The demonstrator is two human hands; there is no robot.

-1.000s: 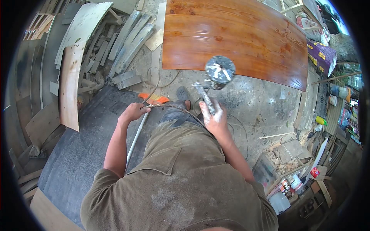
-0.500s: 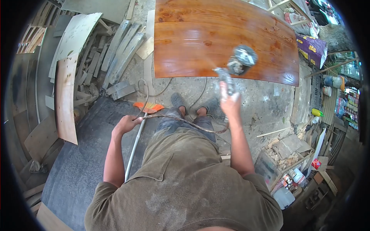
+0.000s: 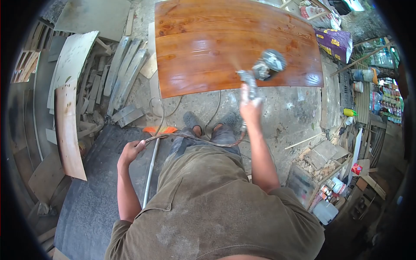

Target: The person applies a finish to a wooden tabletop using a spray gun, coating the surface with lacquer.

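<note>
Right hand [image 3: 250, 108] clamped on spray gun [image 3: 260, 71], left hand [image 3: 130, 151] gripping air hose [image 3: 190, 138]. Best kept level over varnished wood panel [image 3: 216, 43], hose clear of wet finish.

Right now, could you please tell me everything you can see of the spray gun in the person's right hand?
The spray gun is a grey metal tool, spattered with pale residue. A round cup sits at its top, tilted toward the right; the slim handle runs down into the right hand, whose fingers wrap it. Its nozzle points left over the near edge of the glossy reddish-brown wooden panel, without touching it. A hose trails from the handle end across to the left hand.
</note>
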